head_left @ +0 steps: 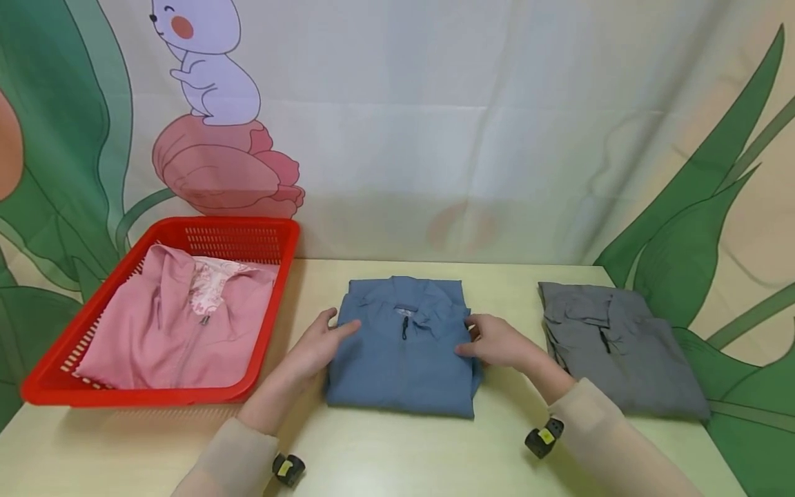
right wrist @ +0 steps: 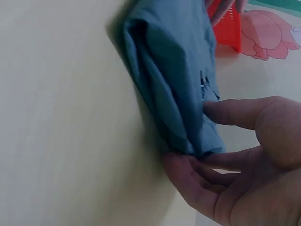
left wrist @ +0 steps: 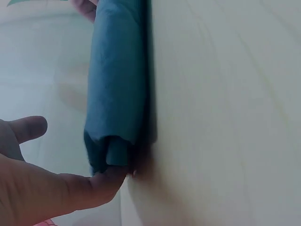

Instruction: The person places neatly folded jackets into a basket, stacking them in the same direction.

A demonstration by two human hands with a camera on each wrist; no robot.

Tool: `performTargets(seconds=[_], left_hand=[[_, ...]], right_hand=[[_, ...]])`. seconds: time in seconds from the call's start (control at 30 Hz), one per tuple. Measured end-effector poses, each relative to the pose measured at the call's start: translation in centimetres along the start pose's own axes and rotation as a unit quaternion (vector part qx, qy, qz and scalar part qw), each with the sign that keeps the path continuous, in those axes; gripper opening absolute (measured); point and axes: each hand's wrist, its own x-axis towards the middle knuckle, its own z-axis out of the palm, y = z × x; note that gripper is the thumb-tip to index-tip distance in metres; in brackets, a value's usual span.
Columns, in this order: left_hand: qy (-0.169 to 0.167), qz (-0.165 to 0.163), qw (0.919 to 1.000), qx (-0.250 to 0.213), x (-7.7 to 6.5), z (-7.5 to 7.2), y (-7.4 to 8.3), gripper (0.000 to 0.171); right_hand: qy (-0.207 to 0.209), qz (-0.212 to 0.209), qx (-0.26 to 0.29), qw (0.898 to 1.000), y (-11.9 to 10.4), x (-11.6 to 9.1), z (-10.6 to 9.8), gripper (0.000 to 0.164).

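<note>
A folded blue jacket (head_left: 400,352) with a collar and a dark zipper pull lies flat on the table between both hands. At its left edge, my left hand (head_left: 319,344) has its fingers extended against the side; the thumb stands raised away from the fabric in the left wrist view. On the opposite edge, my right hand (head_left: 497,342) grips the jacket (right wrist: 176,80), thumb over the upper face and fingers curled at the side layers. The fingertips of the right hand (right wrist: 249,165) are partly hidden by the fabric.
To the left, a red plastic basket (head_left: 287,290) holds a folded pink jacket (head_left: 155,345). A folded grey jacket (head_left: 627,366) lies on the right of the pale table (head_left: 397,455), beside my right forearm. Behind the table hangs a printed curtain (head_left: 397,152).
</note>
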Motion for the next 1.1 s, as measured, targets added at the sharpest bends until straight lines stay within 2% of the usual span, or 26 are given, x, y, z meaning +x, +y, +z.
performTargets(seconds=[0.1, 0.2, 0.4, 0.63, 0.87, 1.1], left_hand=[[-0.005, -0.016, 0.9992, -0.035, 0.2, -0.1, -0.1, 0.079], [-0.012, -0.018, 0.9982, -0.056, 0.3, -0.3, -0.3, 0.074], [-0.021, -0.006, 0.9973, -0.07, 0.7, -0.3, -0.5, 0.068], [-0.021, 0.005, 0.9974, -0.069, 0.9, -0.5, -0.9, 0.063], [-0.011, 0.009, 0.9978, -0.065, 0.8, -0.6, -1.3, 0.06], [0.006, 0.011, 0.9977, -0.067, 0.9, -0.4, -1.3, 0.06]], right_hand=[[0.016, -0.012, 0.009, 1.0, 0.0, 0.0, 0.5, 0.069], [0.041, -0.009, 0.029, 0.999, 0.0, 0.2, 1.0, 0.071], [0.066, 0.031, 0.132, 0.989, -0.1, 0.4, 1.6, 0.082], [0.054, 0.059, 0.224, 0.971, -0.3, 0.1, 1.9, 0.084], [0.027, 0.063, 0.24, 0.968, 0.0, 0.2, 1.8, 0.081], [0.001, 0.06, 0.273, 0.96, 0.2, 0.6, 1.6, 0.08]])
